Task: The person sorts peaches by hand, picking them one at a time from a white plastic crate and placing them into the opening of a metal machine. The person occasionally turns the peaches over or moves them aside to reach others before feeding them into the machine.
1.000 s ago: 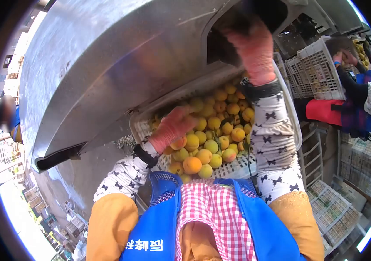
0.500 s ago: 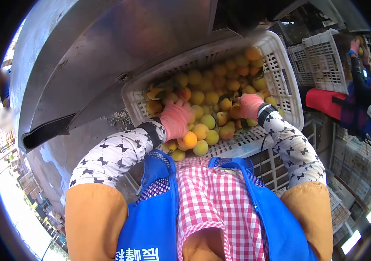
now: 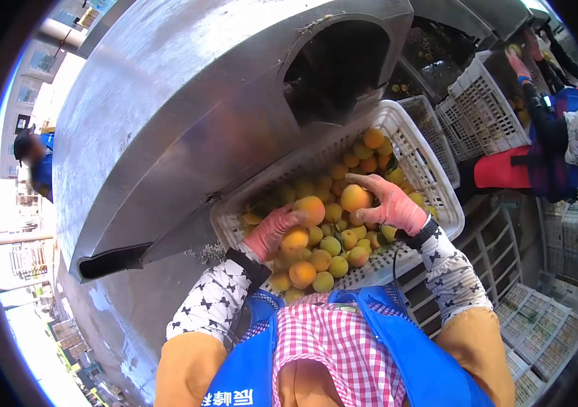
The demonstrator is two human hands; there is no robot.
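A white plastic crate (image 3: 441, 178) full of yellow, green and orange fruit (image 3: 329, 245) stands tilted in front of me. My left hand (image 3: 274, 230), in a pink glove, holds an orange fruit (image 3: 311, 211) above the left part of the heap. Over the middle right of the crate, my right hand (image 3: 394, 207), also gloved in pink, has its thumb and fingers round another orange fruit (image 3: 356, 198). Both held fruits are raised above the rest. A few green leaves show among the fruit.
A large curved metal machine (image 3: 234, 129) with a dark opening borders the crate on its far left side. At the right, a co-worker (image 3: 567, 136) stands by more white crates (image 3: 489, 102). Another person (image 3: 39, 159) is at the far left. A metal rack (image 3: 492, 247) is below right.
Both hands have come up from the heap, each now with a fruit in it. The view has shifted, so the crate appears lower and more of the machine shows.
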